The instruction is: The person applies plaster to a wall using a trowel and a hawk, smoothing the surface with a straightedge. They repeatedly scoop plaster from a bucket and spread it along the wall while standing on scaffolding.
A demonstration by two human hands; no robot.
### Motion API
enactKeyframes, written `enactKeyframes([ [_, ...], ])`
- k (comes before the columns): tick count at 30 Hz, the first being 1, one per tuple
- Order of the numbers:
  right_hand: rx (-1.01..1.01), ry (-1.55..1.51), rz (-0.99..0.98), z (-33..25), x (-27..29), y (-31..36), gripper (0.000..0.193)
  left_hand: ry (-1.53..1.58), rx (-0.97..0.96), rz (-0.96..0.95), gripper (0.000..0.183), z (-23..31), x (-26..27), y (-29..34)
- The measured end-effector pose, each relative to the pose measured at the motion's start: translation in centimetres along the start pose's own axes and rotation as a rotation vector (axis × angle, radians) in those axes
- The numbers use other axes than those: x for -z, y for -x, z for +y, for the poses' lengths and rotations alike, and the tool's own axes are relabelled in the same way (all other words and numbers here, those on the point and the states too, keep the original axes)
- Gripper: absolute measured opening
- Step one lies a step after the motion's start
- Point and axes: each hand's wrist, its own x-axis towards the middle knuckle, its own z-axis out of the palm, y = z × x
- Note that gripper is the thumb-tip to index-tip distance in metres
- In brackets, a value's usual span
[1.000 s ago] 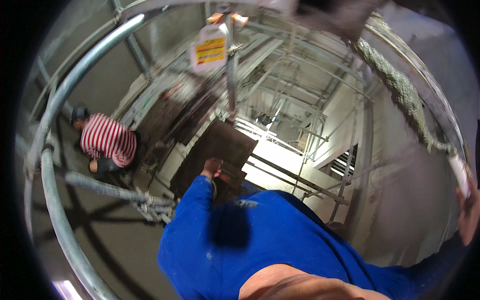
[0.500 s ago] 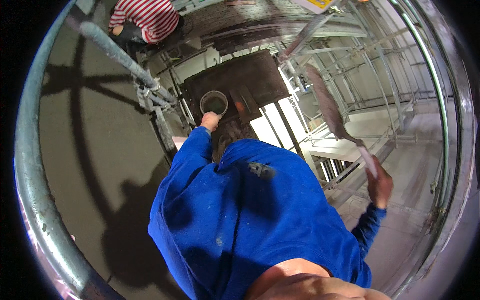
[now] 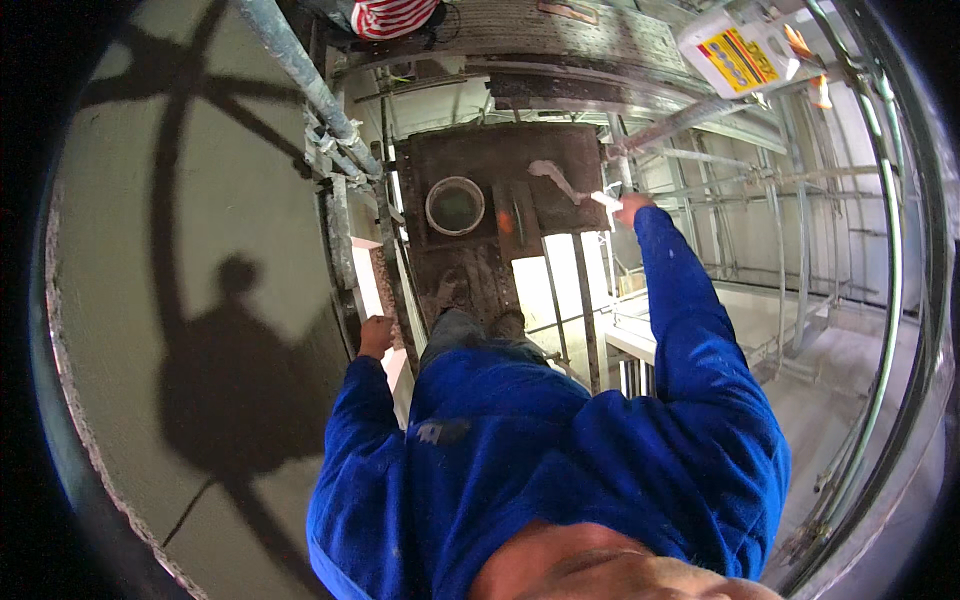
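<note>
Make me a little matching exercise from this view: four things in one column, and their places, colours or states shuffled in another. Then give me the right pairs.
Things
1. Bucket
2. Jug
3. Right hand
4. Shadow

Places, colours or states
A. gripping a white handle
B. cast across the grey surface
C. round-rimmed, on the dark board
D. white, with a yellow label

Pairs: 1-C, 2-D, 3-A, 4-B

The top edge cuts off a co-worker (image 3: 393, 17) (head out of view). Blade of the trowel (image 3: 566, 184): outline unclear. Inside the bucket (image 3: 429, 205): too dim to tell. Left hand (image 3: 376, 337): palm hidden.
</note>
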Motion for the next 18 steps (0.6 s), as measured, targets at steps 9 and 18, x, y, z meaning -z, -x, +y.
enactKeyframes([
  [9, -0.074, -0.527, -0.173, 3.1, 3.2, -4.5, 0.038, 0.245, 0.175, 0.017, 0.017, -1.6, 1.6, 8.1],
  [18, -0.248, -0.863, -0.017, -0.1, -4.4, 0.9, 0.039, 0.190, 0.137, -0.054, 0.014, 4.4, 1.0, 3.0],
])
